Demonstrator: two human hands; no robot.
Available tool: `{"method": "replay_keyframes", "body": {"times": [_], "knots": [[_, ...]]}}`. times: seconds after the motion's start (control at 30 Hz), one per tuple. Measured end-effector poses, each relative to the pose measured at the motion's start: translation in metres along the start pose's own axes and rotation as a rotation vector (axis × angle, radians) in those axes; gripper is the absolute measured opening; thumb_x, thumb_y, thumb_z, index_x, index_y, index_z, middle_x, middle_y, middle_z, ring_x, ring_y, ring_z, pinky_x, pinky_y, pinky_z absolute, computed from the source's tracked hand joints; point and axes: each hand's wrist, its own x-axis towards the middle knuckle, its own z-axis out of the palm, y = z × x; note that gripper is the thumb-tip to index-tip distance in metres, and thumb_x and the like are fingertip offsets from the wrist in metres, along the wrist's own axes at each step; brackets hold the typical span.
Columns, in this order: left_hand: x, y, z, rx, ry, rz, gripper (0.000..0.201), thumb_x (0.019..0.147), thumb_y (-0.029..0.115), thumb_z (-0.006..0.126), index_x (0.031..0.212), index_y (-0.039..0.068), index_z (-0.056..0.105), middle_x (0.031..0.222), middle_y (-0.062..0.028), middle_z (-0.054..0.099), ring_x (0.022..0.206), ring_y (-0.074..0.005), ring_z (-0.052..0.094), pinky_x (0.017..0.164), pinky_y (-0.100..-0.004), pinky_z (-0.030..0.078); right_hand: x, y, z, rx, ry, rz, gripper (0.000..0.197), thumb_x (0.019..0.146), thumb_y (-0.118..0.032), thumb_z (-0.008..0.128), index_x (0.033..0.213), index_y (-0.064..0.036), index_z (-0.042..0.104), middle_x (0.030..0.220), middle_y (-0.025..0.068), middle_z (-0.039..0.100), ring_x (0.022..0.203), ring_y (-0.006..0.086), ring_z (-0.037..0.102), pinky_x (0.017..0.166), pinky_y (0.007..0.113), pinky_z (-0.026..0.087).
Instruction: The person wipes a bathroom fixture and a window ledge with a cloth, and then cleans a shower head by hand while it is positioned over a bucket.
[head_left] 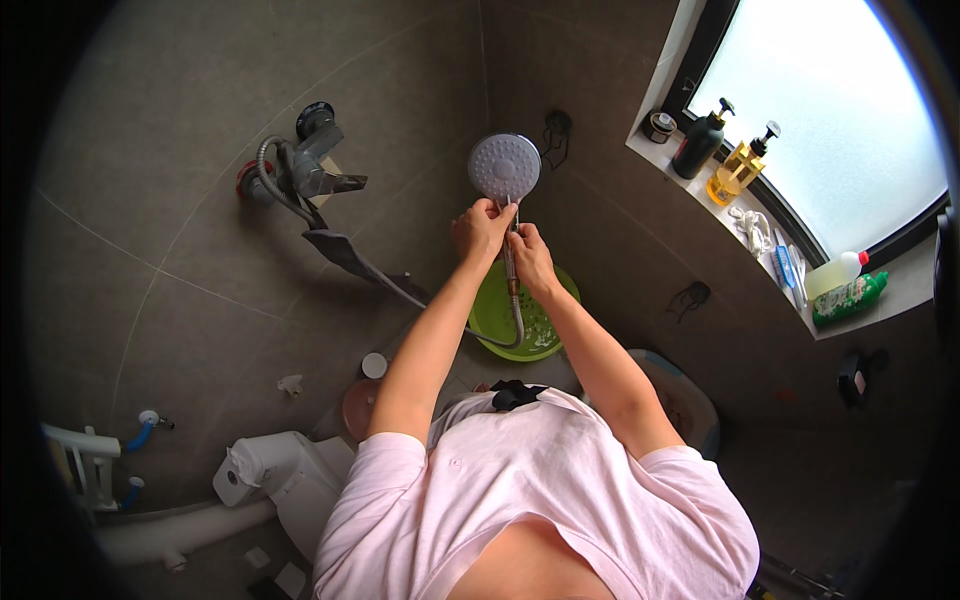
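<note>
A round shower head (pixel 505 168) with a pale nozzle face is held up in front of me, its face turned toward me. My left hand (pixel 481 231) pinches it at the neck, just under the round face. Lower down, my right hand (pixel 533 260) has its fingers closed around the handle. From the handle's lower end a metal hose (pixel 519 322) loops down and back left toward the wall mixer tap (pixel 318 178). Below my hands on the floor sits a green basin (pixel 490 300), with pale patches, perhaps suds, inside.
On the window ledge at right stand a black pump bottle (pixel 698 147), an amber pump bottle (pixel 737 173), brushes (pixel 786 266) and a green bottle (pixel 850 298). A toilet (pixel 310 480) is at lower left. Behind my right arm lies a tub (pixel 685 400).
</note>
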Motion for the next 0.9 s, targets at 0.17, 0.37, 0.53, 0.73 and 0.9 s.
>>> {"method": "replay_keyframes", "body": {"times": [0.17, 0.37, 0.53, 0.73, 0.9], "knots": [[-0.004, 0.012, -0.005, -0.023, 0.100, 0.000, 0.039, 0.073, 0.045, 0.067, 0.077, 0.006, 0.065, 0.073, -0.0057, 0.068, 0.068, -0.0234, 0.064, 0.072, -0.0360, 0.045, -0.017, -0.047, -0.009, -0.094, -0.022, 0.028, 0.027, 0.091, -0.029, 0.045, 0.104, -0.0061, 0.048, 0.074, 0.0105, 0.059, 0.063, 0.0212, 0.061, 0.060, 0.034, 0.047], [0.002, 0.013, -0.003, -0.041, 0.169, -0.017, 0.038, 0.074, 0.043, 0.066, 0.074, 0.005, 0.067, 0.071, -0.0078, 0.067, 0.065, -0.0250, 0.065, 0.063, -0.0355, 0.049, -0.021, -0.052, 0.001, -0.023, 0.041, 0.028, 0.029, 0.093, -0.033, 0.044, 0.102, -0.0057, 0.046, 0.064, 0.0068, 0.054, 0.055, 0.0186, 0.057, 0.050, 0.033, 0.045], [-0.001, 0.021, -0.008, -0.040, 0.163, -0.061, 0.037, 0.074, 0.042, 0.065, 0.076, 0.005, 0.068, 0.072, -0.0091, 0.068, 0.066, -0.0267, 0.065, 0.061, -0.0367, 0.050, -0.017, -0.047, 0.003, 0.002, 0.051, -0.017, 0.029, 0.093, -0.033, 0.045, 0.100, -0.0047, 0.047, 0.061, 0.0063, 0.053, 0.051, 0.0166, 0.053, 0.047, 0.032, 0.042], [-0.002, 0.017, -0.009, -0.040, 0.150, -0.022, 0.033, 0.078, 0.038, 0.061, 0.075, 0.006, 0.069, 0.071, -0.0095, 0.067, 0.065, -0.0270, 0.065, 0.060, -0.0372, 0.049, -0.018, -0.049, 0.001, -0.024, 0.058, -0.012, 0.029, 0.093, -0.033, 0.045, 0.099, -0.0041, 0.048, 0.060, 0.0066, 0.053, 0.051, 0.0168, 0.053, 0.047, 0.032, 0.042], [-0.001, 0.010, -0.007, -0.032, 0.150, 0.040, 0.032, 0.082, 0.036, 0.056, 0.073, 0.007, 0.068, 0.067, -0.0117, 0.065, 0.062, -0.0295, 0.063, 0.058, -0.0391, 0.048, -0.016, -0.048, -0.002, -0.044, 0.027, -0.008, 0.029, 0.094, -0.033, 0.045, 0.098, -0.0041, 0.049, 0.060, 0.0075, 0.054, 0.054, 0.0175, 0.054, 0.050, 0.033, 0.043]]}}
